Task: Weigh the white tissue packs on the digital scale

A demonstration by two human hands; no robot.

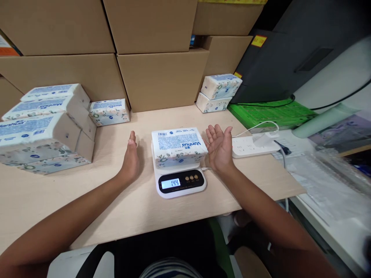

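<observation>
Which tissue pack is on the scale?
The pack between the left hand and right hand; other packs sit left or farther back, off the scale.

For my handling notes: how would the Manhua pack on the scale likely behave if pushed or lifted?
The Manhua pack may give slightly, as its edges look soft. Its smooth printed wrapper could slip. Lying flat on the scale, it seems unlikely to roll.

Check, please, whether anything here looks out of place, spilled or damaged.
Nothing stands out as spilled or damaged. The wrapped pack rests on the scale. Only the two-pack stack on the right looks slightly untidy: its upper pack seems shifted against the lower one.
</observation>
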